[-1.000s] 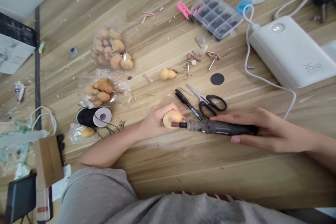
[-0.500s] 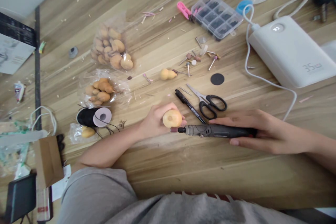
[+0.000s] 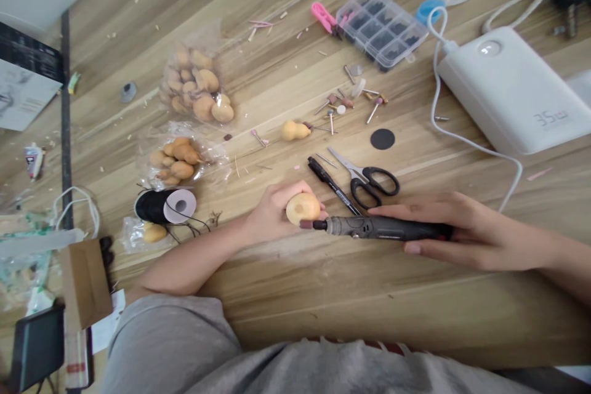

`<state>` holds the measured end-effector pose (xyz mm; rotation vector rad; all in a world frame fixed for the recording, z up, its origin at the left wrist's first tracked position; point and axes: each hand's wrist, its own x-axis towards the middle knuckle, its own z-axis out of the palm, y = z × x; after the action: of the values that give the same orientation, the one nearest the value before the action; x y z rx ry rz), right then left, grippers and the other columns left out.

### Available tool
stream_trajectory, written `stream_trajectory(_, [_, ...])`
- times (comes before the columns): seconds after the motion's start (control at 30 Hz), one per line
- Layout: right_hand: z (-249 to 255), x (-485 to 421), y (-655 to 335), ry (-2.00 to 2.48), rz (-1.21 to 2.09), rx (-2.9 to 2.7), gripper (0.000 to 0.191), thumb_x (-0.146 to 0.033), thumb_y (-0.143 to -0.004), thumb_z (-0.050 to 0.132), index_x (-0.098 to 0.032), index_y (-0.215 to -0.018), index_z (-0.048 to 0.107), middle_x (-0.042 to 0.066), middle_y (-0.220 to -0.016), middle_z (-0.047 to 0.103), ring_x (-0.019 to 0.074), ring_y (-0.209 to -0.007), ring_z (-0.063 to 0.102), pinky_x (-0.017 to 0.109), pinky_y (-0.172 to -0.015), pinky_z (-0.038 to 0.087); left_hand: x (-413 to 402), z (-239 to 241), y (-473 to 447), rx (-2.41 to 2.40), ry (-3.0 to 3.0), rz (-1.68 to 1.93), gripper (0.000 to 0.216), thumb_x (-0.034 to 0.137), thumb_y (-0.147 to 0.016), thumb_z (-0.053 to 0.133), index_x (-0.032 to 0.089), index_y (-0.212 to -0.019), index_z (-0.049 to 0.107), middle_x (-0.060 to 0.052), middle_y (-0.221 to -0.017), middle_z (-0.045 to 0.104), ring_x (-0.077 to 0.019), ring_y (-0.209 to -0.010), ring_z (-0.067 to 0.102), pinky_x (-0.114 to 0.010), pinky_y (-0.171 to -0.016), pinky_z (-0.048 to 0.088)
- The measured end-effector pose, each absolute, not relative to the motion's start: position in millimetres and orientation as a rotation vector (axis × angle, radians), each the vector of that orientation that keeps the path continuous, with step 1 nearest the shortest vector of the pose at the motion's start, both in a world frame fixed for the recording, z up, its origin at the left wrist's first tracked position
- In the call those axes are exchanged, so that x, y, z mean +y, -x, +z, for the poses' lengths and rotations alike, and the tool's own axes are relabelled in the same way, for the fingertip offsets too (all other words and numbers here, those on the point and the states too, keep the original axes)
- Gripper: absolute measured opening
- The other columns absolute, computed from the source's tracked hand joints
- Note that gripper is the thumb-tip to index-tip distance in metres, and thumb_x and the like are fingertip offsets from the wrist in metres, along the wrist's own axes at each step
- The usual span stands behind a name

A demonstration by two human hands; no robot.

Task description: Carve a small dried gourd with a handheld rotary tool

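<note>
The left hand (image 3: 273,209) wraps a rounded, pale-yellow gourd (image 3: 303,205); at three o'clock the right hand (image 3: 480,228) grips a slim, dark-grey rotary tool (image 3: 388,228). Its brown cylindrical bit (image 3: 306,224) overlaps the gourd's six o'clock edge, contact unclear; a loose hold could let it skid into the left hand.

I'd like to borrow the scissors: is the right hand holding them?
No, the right hand holds a rotary tool; the black-handled scissors lie on the table beside the pen.
</note>
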<state>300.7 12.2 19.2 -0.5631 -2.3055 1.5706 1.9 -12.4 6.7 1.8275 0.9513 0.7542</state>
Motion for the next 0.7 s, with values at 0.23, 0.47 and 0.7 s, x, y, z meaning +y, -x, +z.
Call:
stream_trajectory(0.23, [19.8,12.8,-301.2,0.582,1.575,-2.293,0.048,-0.016,-0.09,0.06,-0.02,-0.137,0.052,0.009,-0.129,0.067,0.0148,-0.114,0.065,0.017,-0.093,0.05,-12.4,5.9,-0.5,0.921,-1.826,0.744,0.021,0.023,-0.076,0.074,0.015,-0.088,0.06,-0.005,-0.083,0.075,-0.0121,-0.071,0.071,-0.019,-0.063,0.056])
stream_trajectory(0.47, [19.3,13.5,-300.8,0.593,1.564,-2.29,0.05,-0.016,-0.09,0.06,-0.021,-0.139,0.051,0.008,-0.132,0.065,0.0155,-0.115,0.065,0.018,-0.094,0.05,-11.6,7.3,-0.3,0.945,-1.845,0.721,0.021,0.026,-0.075,0.074,0.015,-0.087,0.06,-0.006,-0.083,0.075,-0.0127,-0.071,0.071,-0.02,-0.062,0.056])
stream_trajectory(0.7, [18.6,13.2,-301.1,0.548,1.591,-2.311,0.05,-0.018,-0.09,0.06,-0.021,-0.139,0.051,0.007,-0.13,0.066,0.0147,-0.114,0.065,0.017,-0.093,0.05,-13.0,5.7,-2.6,0.975,-1.793,0.77,0.021,0.02,-0.073,0.077,0.015,-0.082,0.058,-0.005,-0.079,0.075,-0.0115,-0.067,0.071,-0.018,-0.06,0.056])
